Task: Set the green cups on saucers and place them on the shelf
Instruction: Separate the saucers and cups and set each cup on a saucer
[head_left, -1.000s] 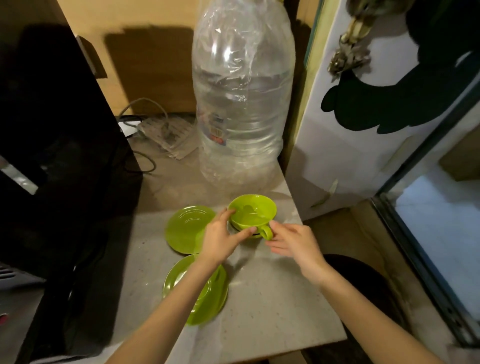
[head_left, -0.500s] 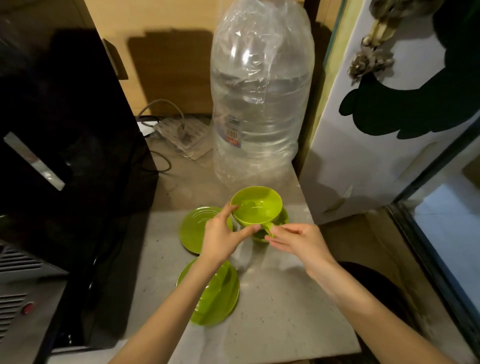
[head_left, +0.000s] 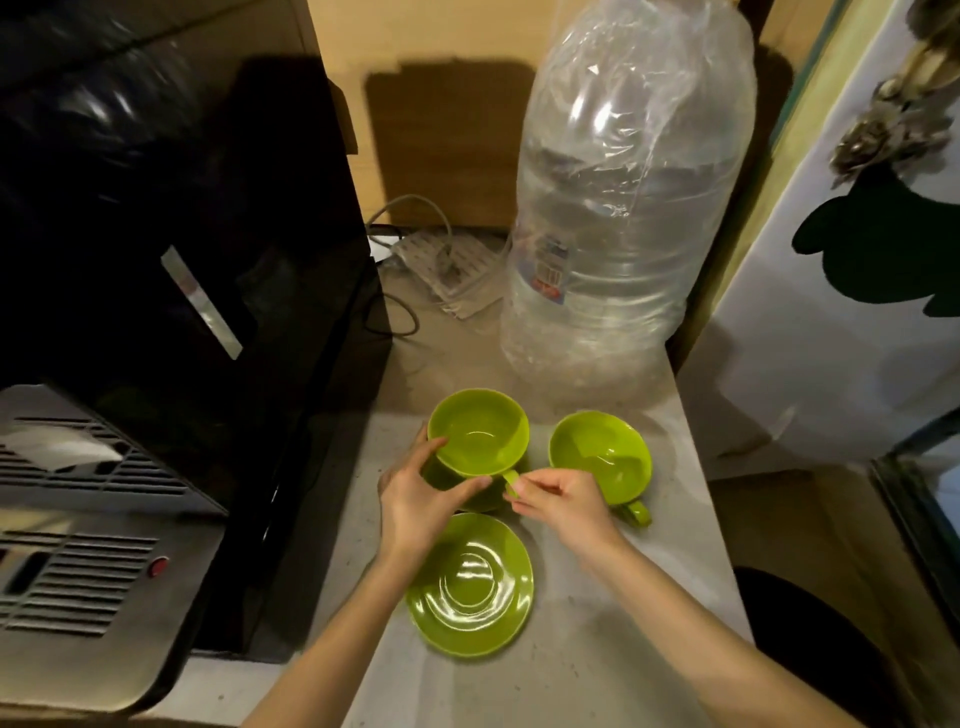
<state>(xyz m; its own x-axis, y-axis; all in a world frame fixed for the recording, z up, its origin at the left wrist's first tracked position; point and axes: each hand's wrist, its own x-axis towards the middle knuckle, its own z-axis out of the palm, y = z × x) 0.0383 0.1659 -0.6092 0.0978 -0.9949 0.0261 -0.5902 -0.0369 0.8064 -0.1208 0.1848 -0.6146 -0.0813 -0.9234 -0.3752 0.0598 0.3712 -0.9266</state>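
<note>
Two green cups stand on the pale counter. My left hand (head_left: 418, 493) wraps the side of the left cup (head_left: 478, 434), while my right hand (head_left: 558, 501) pinches that cup's handle. This cup sits over the far saucer, which it and my hands almost hide; I cannot tell whether it rests on it. The second green cup (head_left: 600, 457) stands alone to the right, its handle pointing toward me. An empty green saucer (head_left: 470, 584) lies nearer to me, below my hands.
A large clear water bottle (head_left: 623, 208) stands just behind the cups. A black appliance (head_left: 171, 260) walls off the left, with a grey vented unit (head_left: 78, 545) in front. A power strip and cables (head_left: 441, 265) lie at the back. The counter edge (head_left: 696, 467) drops off at right.
My hands carried the top cup left off the cup beneath it and over the far saucer. The lower cup now stands alone on the right. The view shifted left.
</note>
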